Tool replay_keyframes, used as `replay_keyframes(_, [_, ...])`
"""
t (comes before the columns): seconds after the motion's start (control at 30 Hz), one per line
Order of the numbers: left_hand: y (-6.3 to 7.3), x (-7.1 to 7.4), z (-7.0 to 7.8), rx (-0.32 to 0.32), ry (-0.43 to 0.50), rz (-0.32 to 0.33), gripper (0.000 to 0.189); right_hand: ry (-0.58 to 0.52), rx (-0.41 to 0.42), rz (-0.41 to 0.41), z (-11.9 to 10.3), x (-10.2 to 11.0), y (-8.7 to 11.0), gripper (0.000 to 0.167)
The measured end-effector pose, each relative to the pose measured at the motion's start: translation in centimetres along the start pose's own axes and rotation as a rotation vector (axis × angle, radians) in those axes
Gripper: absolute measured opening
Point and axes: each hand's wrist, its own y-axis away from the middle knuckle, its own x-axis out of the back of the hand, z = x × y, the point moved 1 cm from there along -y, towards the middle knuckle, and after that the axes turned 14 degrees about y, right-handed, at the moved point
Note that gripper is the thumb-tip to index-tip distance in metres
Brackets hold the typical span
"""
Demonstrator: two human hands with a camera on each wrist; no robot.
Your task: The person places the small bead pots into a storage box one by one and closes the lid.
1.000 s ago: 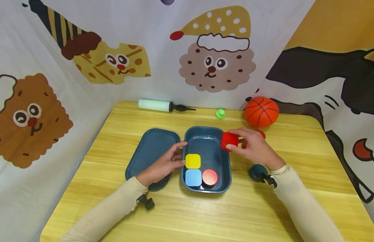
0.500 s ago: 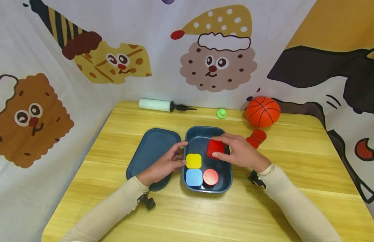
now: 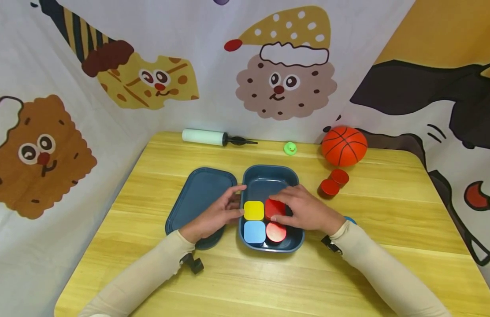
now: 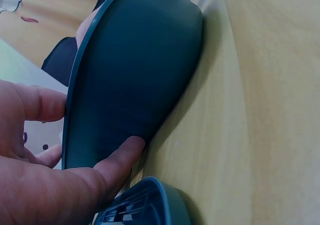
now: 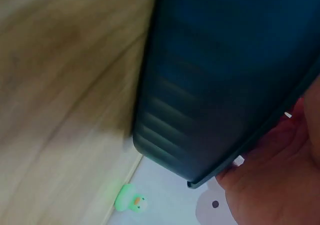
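A dark blue rectangular box sits on the table. Inside its near half are a yellow square block, a light blue square block and a red round block. My right hand reaches over the box's right wall and holds a red square block beside the yellow one, between fingers and thumb. My left hand touches the box's left wall from outside. In the left wrist view its fingers are extended along the wall and rim.
A dark blue lid lies left of the box, partly under the left hand. Two red round pieces stand at the right, near a basketball. A green duck and a hand pump lie along the back edge.
My right hand has carried the red square block from over the box's right rim to the left and nearer, down beside the yellow block. The left hand stays at the left wall.
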Motion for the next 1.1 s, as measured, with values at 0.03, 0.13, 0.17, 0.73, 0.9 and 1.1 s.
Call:
replay_keyframes(0.03, [0.0, 0.0, 0.0, -0.001, 0.000, -0.001, 0.072, 0.002, 0.005, -0.003, -0.1, -0.1, 0.0, 0.061])
replay_keyframes(0.13, [0.0, 0.0, 0.0, -0.002, 0.006, -0.003, 0.072, 0.001, 0.007, -0.013, -0.3, -0.2, -0.1, 0.059])
replay_keyframes(0.17, [0.0, 0.0, 0.0, -0.001, 0.008, -0.003, 0.072, 0.004, 0.005, -0.017, -0.4, -0.2, -0.2, 0.059])
replay_keyframes(0.73, [0.0, 0.1, -0.1, 0.018, 0.020, -0.004, 0.072, -0.120, -0.099, 0.053, 0.9, 1.9, 1.1, 0.059])
replay_keyframes(0.9, [0.1, 0.0, 0.0, 0.012, 0.018, 0.002, 0.072, -0.154, -0.138, 0.128, 2.0, 3.0, 2.2, 0.054])
replay_keyframes(1.1, [0.1, -0.1, 0.1, 0.008, 0.017, -0.001, 0.072, -0.179, -0.204, 0.198, 3.8, 3.4, 4.4, 0.046])
